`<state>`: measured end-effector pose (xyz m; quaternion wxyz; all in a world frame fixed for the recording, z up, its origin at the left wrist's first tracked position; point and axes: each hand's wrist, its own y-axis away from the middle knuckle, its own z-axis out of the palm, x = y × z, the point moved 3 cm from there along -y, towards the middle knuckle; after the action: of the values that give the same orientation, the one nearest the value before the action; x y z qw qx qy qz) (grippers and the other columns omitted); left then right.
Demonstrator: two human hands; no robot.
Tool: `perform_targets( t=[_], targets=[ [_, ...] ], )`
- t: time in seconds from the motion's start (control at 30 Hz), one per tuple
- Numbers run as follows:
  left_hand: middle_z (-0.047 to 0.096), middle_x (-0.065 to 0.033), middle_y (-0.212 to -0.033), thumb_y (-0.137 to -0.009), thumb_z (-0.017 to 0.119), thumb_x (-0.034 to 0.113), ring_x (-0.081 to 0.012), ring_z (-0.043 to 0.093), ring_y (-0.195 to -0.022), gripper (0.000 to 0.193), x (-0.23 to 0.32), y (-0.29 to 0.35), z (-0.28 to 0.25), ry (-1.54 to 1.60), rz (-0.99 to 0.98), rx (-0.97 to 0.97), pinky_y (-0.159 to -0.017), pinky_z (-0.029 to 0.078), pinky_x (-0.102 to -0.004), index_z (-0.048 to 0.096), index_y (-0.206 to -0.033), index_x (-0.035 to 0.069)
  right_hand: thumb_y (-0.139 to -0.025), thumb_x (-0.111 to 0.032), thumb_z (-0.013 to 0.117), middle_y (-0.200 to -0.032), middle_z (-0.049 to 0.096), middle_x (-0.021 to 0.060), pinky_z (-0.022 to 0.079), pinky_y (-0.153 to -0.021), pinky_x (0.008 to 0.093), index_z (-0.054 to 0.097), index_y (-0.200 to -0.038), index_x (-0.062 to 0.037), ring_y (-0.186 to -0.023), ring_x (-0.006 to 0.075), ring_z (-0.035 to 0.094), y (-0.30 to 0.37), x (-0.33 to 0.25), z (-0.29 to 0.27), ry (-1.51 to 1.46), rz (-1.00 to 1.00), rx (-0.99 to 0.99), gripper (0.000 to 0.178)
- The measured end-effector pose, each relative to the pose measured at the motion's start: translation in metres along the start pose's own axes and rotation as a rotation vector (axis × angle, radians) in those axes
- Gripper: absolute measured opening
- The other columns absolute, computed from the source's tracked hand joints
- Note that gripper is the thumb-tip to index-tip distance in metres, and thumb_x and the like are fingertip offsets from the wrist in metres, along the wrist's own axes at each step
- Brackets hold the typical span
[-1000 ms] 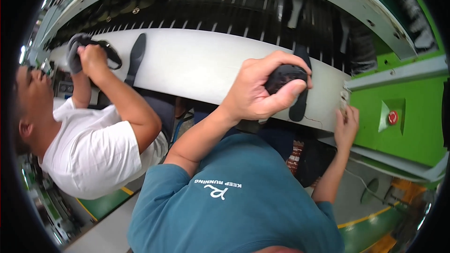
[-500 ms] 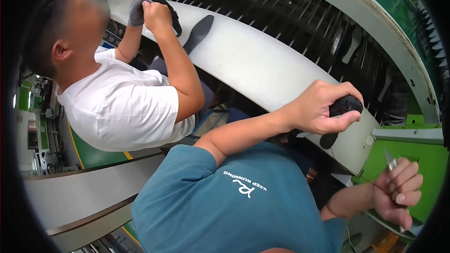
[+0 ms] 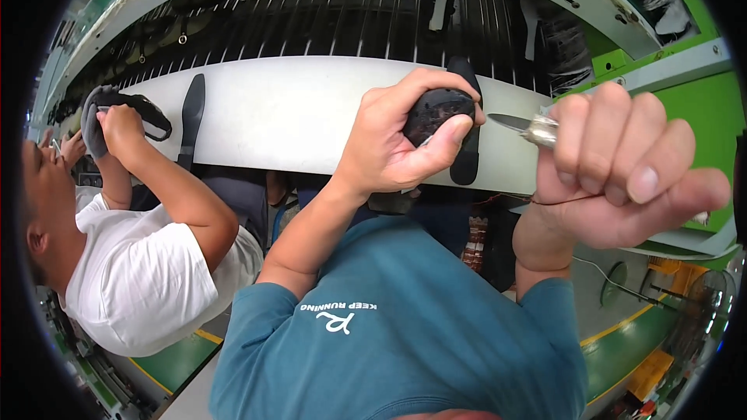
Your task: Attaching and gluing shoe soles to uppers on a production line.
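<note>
My left hand is wrapped round a black rounded shoe part, seen end-on, thumb below and fingers over the top. Its far side is hidden in the palm. In my right hand is a knife with a wrapped, silvery handle. Its short pointed blade faces left toward the shoe part, with a small gap between them. A thin dark thread crosses my right wrist. Beneath the left fingertips a black shoe sole lies across the white bench, partly covered by my hand.
Another dark sole lies farther left on the bench. At the left, a co-worker in a white shirt holds a black shoe, one hand gloved in grey. Behind the bench runs a rack of metal rollers carrying shoe pieces. Green machinery stands at the right.
My right hand has risen and come closer, and the knife blade has swung to point left at the shoe part. The view has turned, and the hands are nearer each other.
</note>
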<state>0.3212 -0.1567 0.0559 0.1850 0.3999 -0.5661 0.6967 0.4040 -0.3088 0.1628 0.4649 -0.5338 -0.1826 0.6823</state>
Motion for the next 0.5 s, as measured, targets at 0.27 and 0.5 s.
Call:
perform_targets(
  t=[0.27,0.5],
  targets=[
    [0.077,-0.0078,-0.09,-0.096,0.074,0.008,-0.0113,0.067,-0.071,0.023,0.003,0.003,-0.001,-0.051,0.005,0.0,-0.07,0.055,-0.026,0.068,-0.117,-0.002,-0.12,-0.05,0.033,-0.065,0.043,-0.0038,0.035,-0.05,0.0242,0.062,-0.087,-0.0102,-0.056,0.0098,0.034,-0.008,0.015,0.001,-0.011,0.068,-0.017,0.06],
    [0.076,-0.0075,-0.088,-0.096,0.075,0.009,-0.0113,0.067,-0.069,0.024,0.0,0.0,-0.004,-0.046,0.014,0.016,-0.067,0.055,-0.0263,0.068,-0.117,-0.001,-0.121,-0.048,0.032,-0.065,0.04,-0.0052,0.031,-0.05,0.0234,0.062,-0.086,-0.0112,-0.056,0.0081,0.032,-0.011,0.024,0.007,0.04,0.08,0.119,0.059]
  ],
)
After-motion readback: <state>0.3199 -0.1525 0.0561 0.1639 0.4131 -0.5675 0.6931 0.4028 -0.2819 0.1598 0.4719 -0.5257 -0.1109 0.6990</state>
